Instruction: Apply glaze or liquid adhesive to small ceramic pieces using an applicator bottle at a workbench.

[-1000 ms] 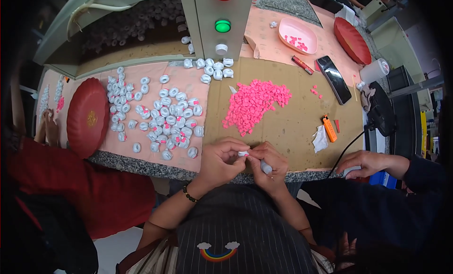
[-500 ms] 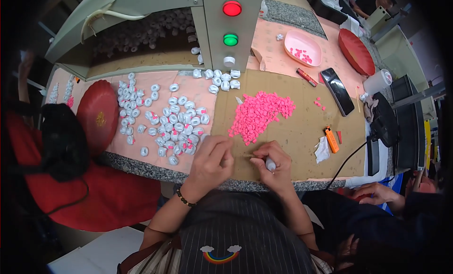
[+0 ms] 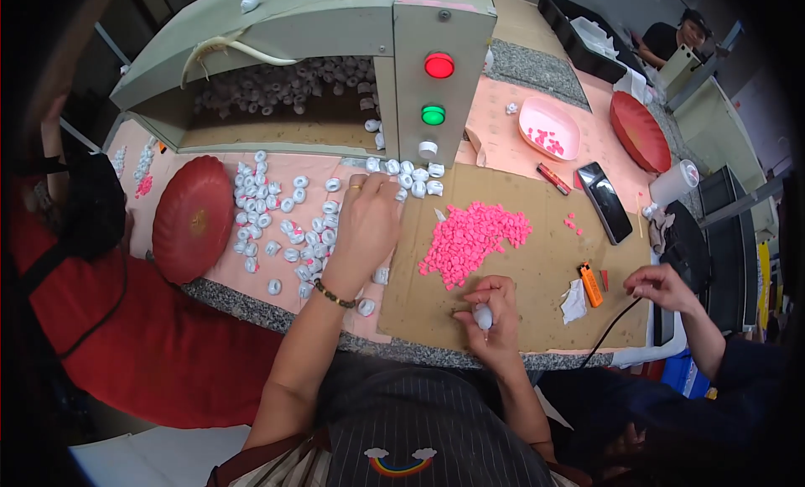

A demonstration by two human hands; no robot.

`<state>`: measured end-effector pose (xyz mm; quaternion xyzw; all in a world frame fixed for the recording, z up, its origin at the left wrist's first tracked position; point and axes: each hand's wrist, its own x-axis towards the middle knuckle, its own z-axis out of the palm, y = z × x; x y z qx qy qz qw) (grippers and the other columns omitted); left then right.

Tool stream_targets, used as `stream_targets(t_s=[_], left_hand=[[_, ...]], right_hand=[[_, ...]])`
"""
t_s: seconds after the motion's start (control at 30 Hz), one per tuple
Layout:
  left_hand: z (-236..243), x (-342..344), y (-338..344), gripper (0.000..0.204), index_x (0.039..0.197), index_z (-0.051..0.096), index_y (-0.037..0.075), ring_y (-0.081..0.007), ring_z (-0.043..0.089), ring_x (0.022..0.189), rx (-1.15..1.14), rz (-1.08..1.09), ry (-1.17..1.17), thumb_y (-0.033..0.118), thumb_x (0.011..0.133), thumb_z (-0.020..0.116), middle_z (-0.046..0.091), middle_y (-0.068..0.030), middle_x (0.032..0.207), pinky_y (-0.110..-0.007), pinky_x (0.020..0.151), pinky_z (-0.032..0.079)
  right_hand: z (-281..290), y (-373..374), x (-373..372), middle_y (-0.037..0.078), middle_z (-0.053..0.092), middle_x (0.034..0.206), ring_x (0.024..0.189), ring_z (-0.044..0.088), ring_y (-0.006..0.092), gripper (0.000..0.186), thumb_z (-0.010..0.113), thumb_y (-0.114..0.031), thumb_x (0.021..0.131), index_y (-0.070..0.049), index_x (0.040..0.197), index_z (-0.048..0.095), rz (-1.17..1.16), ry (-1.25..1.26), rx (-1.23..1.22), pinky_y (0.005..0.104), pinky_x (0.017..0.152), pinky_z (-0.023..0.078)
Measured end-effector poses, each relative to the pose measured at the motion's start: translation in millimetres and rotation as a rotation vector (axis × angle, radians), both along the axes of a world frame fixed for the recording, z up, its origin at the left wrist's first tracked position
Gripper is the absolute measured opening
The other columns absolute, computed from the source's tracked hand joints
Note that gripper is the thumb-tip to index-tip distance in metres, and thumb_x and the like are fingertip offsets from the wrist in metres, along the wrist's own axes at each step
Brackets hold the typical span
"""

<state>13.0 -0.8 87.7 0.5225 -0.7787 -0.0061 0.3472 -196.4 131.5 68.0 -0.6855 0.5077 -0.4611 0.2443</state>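
Right hand (image 3: 501, 328) curled round small whitish container (image 3: 483, 317), over cardboard (image 3: 545, 261). Left hand (image 3: 369, 223) stretched toward white pieces (image 3: 434, 188) at foot of grey cabinet (image 3: 411, 93); fingertips hidden from me, grip I can't tell. Pink heap (image 3: 474, 240) on cardboard, just beyond right hand. Red dish (image 3: 197, 223) far left.
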Motion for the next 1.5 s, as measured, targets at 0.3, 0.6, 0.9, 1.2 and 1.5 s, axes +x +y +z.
stream_targets(t_s=[0.3,0.6,0.9,1.2,1.5], left_hand=[[-1.3,-12.8,-9.7,0.028,0.093,0.059,-0.002,-0.0356,0.056,0.071,0.130,-0.091,0.111,-0.007,0.067,0.055,0.055,-0.0192,0.083,-0.040,0.064,0.048],[6.1,-26.6,91.8,0.032,0.111,0.057,-0.003,-0.0110,0.061,0.085,0.926,-0.492,1.214,-0.007,0.080,0.064,0.061,-0.0069,0.098,-0.022,0.074,0.050],[-33.7,-40.2,122.1,0.025,0.103,0.055,-0.005,-0.0152,0.062,0.093,0.931,-0.411,1.424,-0.011,0.080,0.062,0.062,-0.0126,0.102,-0.027,0.084,0.052],[-36.8,-40.1,118.2,0.024,0.102,0.055,-0.005,-0.0154,0.061,0.098,0.908,-0.451,1.436,-0.012,0.081,0.060,0.061,-0.0118,0.105,-0.027,0.088,0.051],[-34.0,-41.2,119.8,0.022,0.101,0.057,-0.005,-0.0143,0.060,0.098,0.912,-0.457,1.436,-0.013,0.081,0.059,0.060,-0.0113,0.107,-0.026,0.087,0.051]], right_hand=[[-7.9,4.1,4.6,0.010,0.059,0.099,0.091,0.055,0.0129,0.024,0.063,0.004,0.081,0.001,0.103,0.053,0.008,-0.725,0.229,0.0253,0.081,0.044],[29.2,31.2,-18.8,0.006,0.056,0.085,0.074,0.048,0.0108,0.022,0.058,-0.002,0.082,0.003,0.103,0.056,-0.232,-0.420,0.214,0.0228,0.068,0.039],[33.5,35.3,-14.8,0.009,0.053,0.066,0.062,0.045,0.0187,0.027,0.075,-0.004,0.065,0.005,0.087,0.062,-0.149,-0.184,-0.173,0.0286,0.059,0.036],[26.7,27.8,-9.4,0.009,0.055,0.063,0.057,0.046,0.0202,0.025,0.076,-0.006,0.064,0.003,0.083,0.063,-0.141,-0.093,-0.138,0.0307,0.059,0.036],[28.0,29.4,-8.5,0.009,0.055,0.062,0.055,0.045,0.0200,0.024,0.076,-0.006,0.065,0.004,0.082,0.063,-0.144,-0.091,-0.140,0.0308,0.059,0.036]])
